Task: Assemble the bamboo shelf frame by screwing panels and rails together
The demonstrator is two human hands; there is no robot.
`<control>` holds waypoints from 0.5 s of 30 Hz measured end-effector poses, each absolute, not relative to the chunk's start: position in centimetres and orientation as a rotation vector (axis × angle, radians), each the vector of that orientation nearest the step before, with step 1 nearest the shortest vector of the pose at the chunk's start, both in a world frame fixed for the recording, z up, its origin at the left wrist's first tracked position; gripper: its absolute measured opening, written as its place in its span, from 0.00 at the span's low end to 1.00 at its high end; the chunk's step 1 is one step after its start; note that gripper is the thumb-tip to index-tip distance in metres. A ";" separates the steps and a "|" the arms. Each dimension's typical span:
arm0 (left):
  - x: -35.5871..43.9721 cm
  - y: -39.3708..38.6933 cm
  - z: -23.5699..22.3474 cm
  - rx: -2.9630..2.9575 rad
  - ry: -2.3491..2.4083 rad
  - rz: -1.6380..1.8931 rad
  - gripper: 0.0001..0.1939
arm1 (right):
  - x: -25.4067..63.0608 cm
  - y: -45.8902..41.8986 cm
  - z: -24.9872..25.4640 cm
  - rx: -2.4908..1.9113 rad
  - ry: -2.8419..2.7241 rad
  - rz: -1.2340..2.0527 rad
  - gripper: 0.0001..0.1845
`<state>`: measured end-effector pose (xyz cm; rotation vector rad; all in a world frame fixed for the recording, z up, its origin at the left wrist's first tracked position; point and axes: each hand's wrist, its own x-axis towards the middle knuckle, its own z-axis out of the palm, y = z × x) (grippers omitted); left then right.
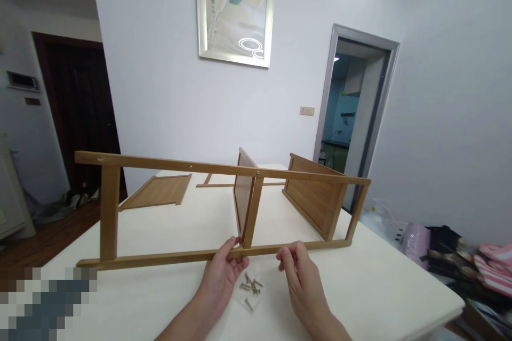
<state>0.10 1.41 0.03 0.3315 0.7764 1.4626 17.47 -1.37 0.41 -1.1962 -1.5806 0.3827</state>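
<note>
A wooden shelf frame (176,257) lies on its side on the white table, with two panels, a middle shelf panel (242,192) and a right shelf panel (312,192), set across it. My left hand (224,272) is closed round the near rail where the middle panel meets it. Just right of that joint, close to the rail, my right hand (298,272) has its fingertips pinched together; whatever is between them is hidden. Between my hands several screws (251,283) lie on a small clear plastic bag (240,301).
A loose wooden panel (160,192) lies at the table's back left, and another wooden frame (218,185) lies behind the middle panel. The white table's (420,287) right edge borders a pile of bags and cloth (452,256). Beyond stands a wall with a framed picture (236,8).
</note>
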 end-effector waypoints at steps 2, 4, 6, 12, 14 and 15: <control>0.2 1.5 0.1 0.308 0.798 1.469 0.03 | 17.8 -0.5 0.5 -1.247 -1.656 0.287 0.16; 0.2 1.6 0.3 0.293 0.815 1.475 0.03 | 18.1 0.3 0.6 -1.301 -1.781 0.205 0.13; 0.3 1.6 0.3 0.287 0.834 1.478 0.05 | 18.6 0.9 0.8 -1.367 -1.970 0.125 0.12; 0.3 1.7 0.0 0.305 0.861 1.501 0.09 | 19.7 2.6 0.8 -1.553 -2.334 -0.102 0.10; 0.2 1.8 -0.1 0.305 0.867 1.496 0.09 | 19.8 3.1 0.7 -1.559 -2.350 -0.110 0.11; 0.1 1.8 -0.2 0.297 0.875 1.486 0.10 | 19.9 3.4 0.6 -1.561 -2.360 -0.115 0.12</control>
